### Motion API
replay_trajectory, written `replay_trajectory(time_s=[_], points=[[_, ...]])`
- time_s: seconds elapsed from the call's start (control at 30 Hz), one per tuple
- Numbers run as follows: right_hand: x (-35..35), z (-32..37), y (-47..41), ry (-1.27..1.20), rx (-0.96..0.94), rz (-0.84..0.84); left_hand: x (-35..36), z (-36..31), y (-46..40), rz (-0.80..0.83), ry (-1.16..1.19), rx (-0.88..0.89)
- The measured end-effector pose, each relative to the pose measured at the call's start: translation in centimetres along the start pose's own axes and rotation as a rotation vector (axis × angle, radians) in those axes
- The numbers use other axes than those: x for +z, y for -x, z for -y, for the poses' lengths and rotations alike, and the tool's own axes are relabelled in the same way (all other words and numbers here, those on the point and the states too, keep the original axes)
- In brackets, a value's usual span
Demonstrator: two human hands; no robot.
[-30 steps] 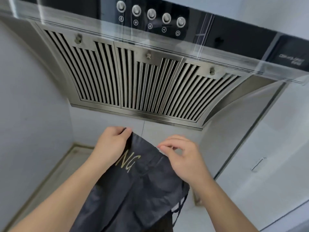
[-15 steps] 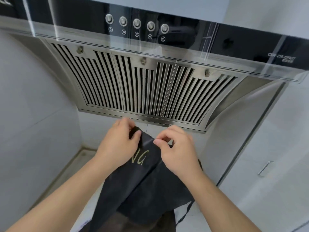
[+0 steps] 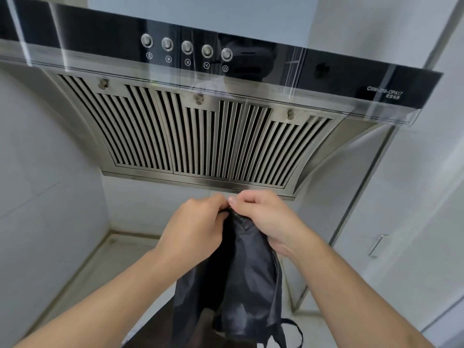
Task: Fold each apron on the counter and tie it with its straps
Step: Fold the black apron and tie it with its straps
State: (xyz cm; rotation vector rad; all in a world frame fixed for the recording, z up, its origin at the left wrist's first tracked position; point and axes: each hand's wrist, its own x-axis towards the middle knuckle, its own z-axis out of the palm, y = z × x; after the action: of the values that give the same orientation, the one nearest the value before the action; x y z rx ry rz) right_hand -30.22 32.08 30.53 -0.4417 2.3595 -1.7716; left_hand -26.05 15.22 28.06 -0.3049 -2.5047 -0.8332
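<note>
- Dark grey, slightly shiny cloth made up the apron, which hung in the lower middle of the head view, held up in the air in front of the wall rather than lying flat on the counter.
- The left hand gripped the apron's top edge from the left, its fingers curled over the cloth and its knuckles turned toward the camera.
- The right hand pinched the same top edge from the right, thumb and forefinger pressed together on the bunched cloth.
- The two hands met at the top of the apron, fingertips touching or very nearly so, and the cloth was gathered into a narrow bundle between them.
- Below the hands the apron fell in long folds between the two bare forearms and ran out of the bottom of the view.
- A thin dark strap looped out from the apron's lower right side, hanging loose.
- A pale counter lay beneath the arms, running back to the corner of the tiled wall.
- Above the hands sat a steel range hood with slatted grilles, and on its black glass front a row of round buttons.
- A small metal handle showed on the white panel at the right.
</note>
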Motion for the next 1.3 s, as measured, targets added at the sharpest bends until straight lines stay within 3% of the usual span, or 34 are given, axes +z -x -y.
replay_trajectory(time_s=[0.17,0.33,0.4,0.5,0.6,0.73,0.87,0.97,1.1,1.2,1.3], points=[[-1.0,0.0,1.4,0.226,-0.109,0.123,-1.1,0.9,-0.9,0.075,0.097,-0.137],[-1.4,0.0,1.7,0.395,-0.053,0.102,-1.3,1.1,-0.2,0.233,-0.003,-0.060],[-1.0,0.0,1.6,0.340,-0.024,0.063,-1.7,0.7,0.0,0.252,-0.025,0.006],[-0.1,0.3,1.3,-0.028,0.047,0.040,-2.1,-0.1,0.6,0.284,-0.081,0.097],[0.4,0.9,1.4,-0.165,-0.008,0.108,-2.0,0.0,0.4,0.160,-0.071,0.053],[-1.4,0.8,2.5,0.143,-0.022,0.188,-2.7,2.4,-0.4,-0.024,0.089,-0.181],[-1.8,-0.1,3.5,0.306,0.084,0.371,-3.1,4.2,-0.8,-0.076,0.189,-0.327],[-0.1,-0.8,3.0,0.358,0.007,0.266,-2.7,4.2,-1.2,-0.005,0.262,-0.381],[1.2,-1.3,2.0,0.337,-0.157,-0.040,-2.7,3.0,-1.1,0.044,0.264,-0.366],[1.1,0.0,1.4,0.207,-0.199,-0.168,-3.5,1.4,0.1,0.059,0.323,-0.195],[1.7,1.6,0.8,0.245,-0.228,-0.169,-3.4,-0.1,0.1,0.278,0.139,0.015]])
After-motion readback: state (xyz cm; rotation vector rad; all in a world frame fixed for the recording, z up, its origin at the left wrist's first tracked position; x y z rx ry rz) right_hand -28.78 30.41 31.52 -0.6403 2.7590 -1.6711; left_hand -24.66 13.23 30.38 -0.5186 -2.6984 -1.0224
